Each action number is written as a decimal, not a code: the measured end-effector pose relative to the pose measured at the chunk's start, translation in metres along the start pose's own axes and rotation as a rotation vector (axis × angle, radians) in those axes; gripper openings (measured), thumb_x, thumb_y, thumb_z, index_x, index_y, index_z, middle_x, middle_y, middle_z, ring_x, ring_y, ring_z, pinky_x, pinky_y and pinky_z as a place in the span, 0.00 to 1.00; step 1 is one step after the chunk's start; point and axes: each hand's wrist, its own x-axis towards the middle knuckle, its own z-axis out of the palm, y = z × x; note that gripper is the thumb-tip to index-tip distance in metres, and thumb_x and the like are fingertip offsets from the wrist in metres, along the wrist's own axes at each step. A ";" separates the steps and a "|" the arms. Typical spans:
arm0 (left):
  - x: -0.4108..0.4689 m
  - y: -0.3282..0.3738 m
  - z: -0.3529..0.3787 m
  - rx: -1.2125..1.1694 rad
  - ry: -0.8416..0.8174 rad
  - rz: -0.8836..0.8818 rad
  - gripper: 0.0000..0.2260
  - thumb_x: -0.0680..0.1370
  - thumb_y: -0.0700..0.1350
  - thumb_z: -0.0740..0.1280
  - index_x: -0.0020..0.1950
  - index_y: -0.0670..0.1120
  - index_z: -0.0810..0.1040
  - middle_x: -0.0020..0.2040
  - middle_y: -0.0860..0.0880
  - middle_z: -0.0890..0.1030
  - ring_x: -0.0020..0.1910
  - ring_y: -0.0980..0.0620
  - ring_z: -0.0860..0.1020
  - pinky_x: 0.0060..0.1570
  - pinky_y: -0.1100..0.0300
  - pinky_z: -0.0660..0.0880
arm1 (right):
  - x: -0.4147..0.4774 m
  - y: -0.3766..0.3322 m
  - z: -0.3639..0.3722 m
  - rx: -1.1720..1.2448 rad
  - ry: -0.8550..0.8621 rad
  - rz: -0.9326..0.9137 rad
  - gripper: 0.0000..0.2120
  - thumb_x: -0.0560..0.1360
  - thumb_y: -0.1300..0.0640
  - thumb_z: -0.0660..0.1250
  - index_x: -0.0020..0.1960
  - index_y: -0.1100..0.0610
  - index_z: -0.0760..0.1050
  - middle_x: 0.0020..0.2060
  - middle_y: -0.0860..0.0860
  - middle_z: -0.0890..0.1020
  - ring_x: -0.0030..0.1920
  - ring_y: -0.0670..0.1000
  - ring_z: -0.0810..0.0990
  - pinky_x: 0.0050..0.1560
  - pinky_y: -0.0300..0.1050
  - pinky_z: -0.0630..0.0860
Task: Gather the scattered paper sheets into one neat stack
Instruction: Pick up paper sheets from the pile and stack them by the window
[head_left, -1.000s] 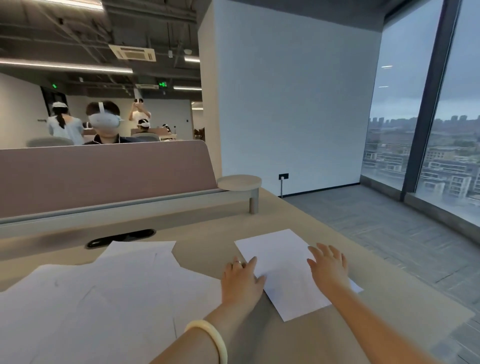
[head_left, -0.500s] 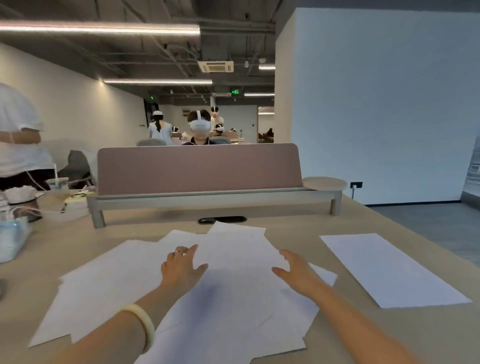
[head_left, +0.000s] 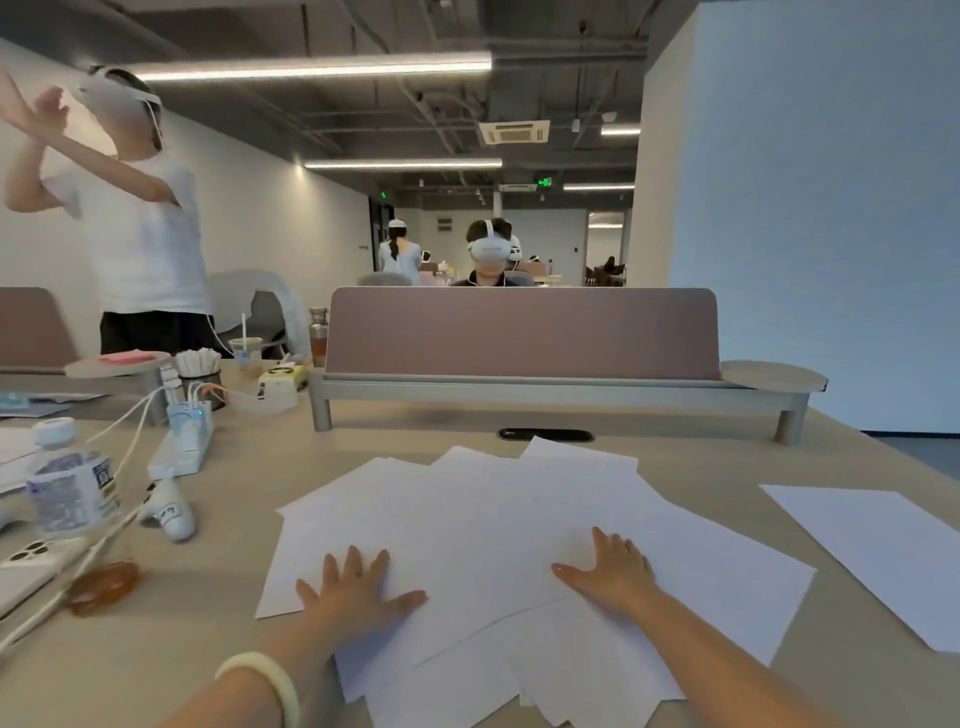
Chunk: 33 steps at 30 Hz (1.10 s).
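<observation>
Both hands lie flat with fingers straight and splayed. The left hand (head_left: 358, 592) presses the near left part of the overlapping sheets (head_left: 493, 514). The right hand (head_left: 613, 571) rests on their right half, and the two hands are well apart. Half a second ago the left hand sat farther in, near the middle of the pile, with its fingers closer together. The right hand was then near the pile's right edge. A second ago both hands were on the single sheet (head_left: 883, 545) instead.

The table (head_left: 197, 649) carries everything. The view has swung left since the earlier frames, so more of the table's left side now shows. The overlapping sheets fan out across its near middle, corners pointing in several directions, not squared up. The single sheet lies flat to the right, just beside the pile with a strip of bare table between them, and the frame's right edge cuts it off.

A padded divider (head_left: 524, 332) stands across the far side of the table. A person wearing a headset (head_left: 491, 254) sits behind the divider. Another person (head_left: 140, 218), now fully in view at far left, stands with arms raised.

On the left of the table are a water bottle (head_left: 70, 488), a power strip (head_left: 182, 441) with white cables, and a phone (head_left: 26, 566), none of which showed before. A pale bracelet (head_left: 270, 680) circles the left wrist.
</observation>
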 end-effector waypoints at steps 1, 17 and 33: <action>0.000 0.002 -0.001 0.014 -0.018 0.033 0.46 0.65 0.78 0.48 0.77 0.58 0.43 0.78 0.49 0.41 0.77 0.41 0.40 0.71 0.34 0.43 | 0.001 -0.004 0.001 0.017 0.001 -0.007 0.44 0.71 0.31 0.58 0.77 0.53 0.46 0.76 0.54 0.55 0.76 0.57 0.52 0.75 0.52 0.53; 0.012 0.005 -0.007 -0.031 -0.035 0.308 0.61 0.47 0.84 0.43 0.77 0.58 0.43 0.79 0.53 0.42 0.78 0.49 0.42 0.74 0.46 0.45 | 0.030 -0.031 -0.043 0.196 -0.104 0.005 0.24 0.72 0.48 0.70 0.62 0.62 0.74 0.56 0.54 0.78 0.59 0.52 0.77 0.54 0.40 0.71; 0.014 0.020 -0.009 -0.361 0.062 0.424 0.58 0.49 0.82 0.55 0.75 0.59 0.53 0.78 0.56 0.50 0.77 0.55 0.47 0.76 0.53 0.48 | 0.040 -0.055 -0.022 0.182 -0.229 -0.031 0.28 0.66 0.44 0.73 0.61 0.58 0.75 0.59 0.54 0.78 0.60 0.53 0.77 0.60 0.42 0.71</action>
